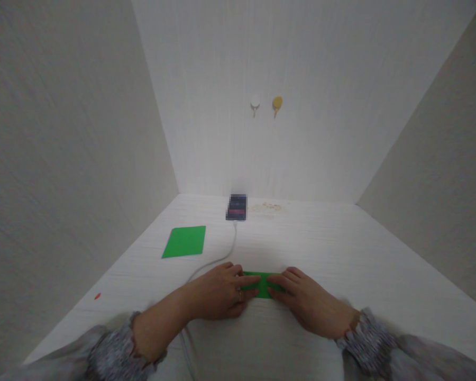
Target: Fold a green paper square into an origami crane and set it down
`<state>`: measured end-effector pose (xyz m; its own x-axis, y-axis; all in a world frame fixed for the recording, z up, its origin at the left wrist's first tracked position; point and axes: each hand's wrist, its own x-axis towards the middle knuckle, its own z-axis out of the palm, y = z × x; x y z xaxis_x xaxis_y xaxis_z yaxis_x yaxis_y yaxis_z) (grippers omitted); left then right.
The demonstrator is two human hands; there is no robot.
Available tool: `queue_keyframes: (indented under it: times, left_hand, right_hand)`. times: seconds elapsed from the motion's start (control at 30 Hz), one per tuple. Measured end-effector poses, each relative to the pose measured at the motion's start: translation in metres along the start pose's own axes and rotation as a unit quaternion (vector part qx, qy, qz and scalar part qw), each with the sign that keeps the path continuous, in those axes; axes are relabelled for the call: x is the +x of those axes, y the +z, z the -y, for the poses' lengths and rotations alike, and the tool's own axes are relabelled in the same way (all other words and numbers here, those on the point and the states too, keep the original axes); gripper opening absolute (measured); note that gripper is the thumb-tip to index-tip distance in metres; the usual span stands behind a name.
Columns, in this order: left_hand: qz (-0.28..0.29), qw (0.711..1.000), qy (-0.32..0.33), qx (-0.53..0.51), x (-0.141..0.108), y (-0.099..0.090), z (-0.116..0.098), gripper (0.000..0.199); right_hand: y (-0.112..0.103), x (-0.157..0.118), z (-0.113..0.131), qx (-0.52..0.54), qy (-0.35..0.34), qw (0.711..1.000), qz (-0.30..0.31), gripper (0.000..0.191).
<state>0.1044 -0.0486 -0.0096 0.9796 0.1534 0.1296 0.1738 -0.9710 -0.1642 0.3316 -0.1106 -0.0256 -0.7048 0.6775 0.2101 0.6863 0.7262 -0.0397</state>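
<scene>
Worked piece: a bright green, narrow rectangular strip of paper-like material (264,288); it lies on the white, faintly grained tabletop (317,243), directly in front of the person, long side running left to right; colour even, surface matte and plain where it shows; far edge straight, with a slightly darker green line along it; the near edge shows only in the middle, the rest being under fingers.

Left hand (222,291) and right hand (307,301) meet the strip from opposite ends; fingers of both lie over its upper face, fingertips close together but apart, a short band of green visible between them; whether either hand pinches the strip or only presses it, cannot tell.

Nearby: a flat green four-sided sheet (185,241), beyond the left hand and to its left, same hue, smooth, corners sharp; a dark rectangular device with a pixelated face (237,207) near the back panel; a pale grey cable (235,233) runs from it toward the left forearm.
</scene>
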Motion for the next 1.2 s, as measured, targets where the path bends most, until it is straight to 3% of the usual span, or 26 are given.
queue_keyframes:
  times: [0.27, 0.67, 0.93, 1.2]
  left_hand:
    - [0.008, 1.0, -0.001, -0.011, 0.001, -0.003, -0.001, 0.028]
    - [0.014, 0.999, -0.01, -0.048, 0.001, -0.001, 0.001, 0.028]
    - [0.009, 0.998, -0.016, -0.066, -0.002, 0.004, 0.004, 0.03]
    - [0.022, 0.997, -0.024, -0.063, -0.004, 0.008, 0.005, 0.035]
  right_hand:
    - [-0.009, 0.002, -0.002, 0.041, -0.014, 0.999, 0.028, 0.041]
    - [-0.006, 0.001, -0.002, 0.05, 0.021, 0.996, 0.07, 0.04]
    - [-0.011, -0.004, -0.003, 0.033, 0.054, 0.996, 0.064, 0.04]
    - [-0.017, -0.021, -0.02, 0.043, 0.069, 0.996, 0.042, 0.045]
